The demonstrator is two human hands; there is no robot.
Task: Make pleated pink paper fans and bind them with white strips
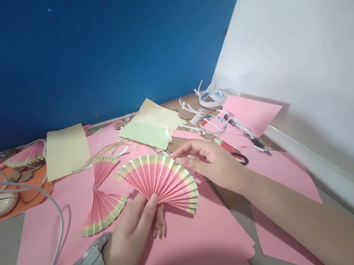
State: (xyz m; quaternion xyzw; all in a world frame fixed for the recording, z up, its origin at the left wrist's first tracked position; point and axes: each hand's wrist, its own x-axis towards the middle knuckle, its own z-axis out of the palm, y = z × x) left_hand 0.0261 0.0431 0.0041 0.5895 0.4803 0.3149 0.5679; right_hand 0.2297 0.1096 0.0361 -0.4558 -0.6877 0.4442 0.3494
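Pleated paper fan [164,178] held spread for work at its edge

The left grip [132,220] is clenched on the fan's gathered base, thumb across the front, holding it above a pink sheet [61,235] on the desk [8,235]. The right grip [214,162] has thumb and forefinger close together at the upper edge; whether they grasp the paper or something small there, I cannot tell. A bow-shaped pair of fans [103,209] lies to the left. The step in hand looks like adjusting or fastening that edge. The next move seems to call for a steady base, even pleats and light fingertip pressure.
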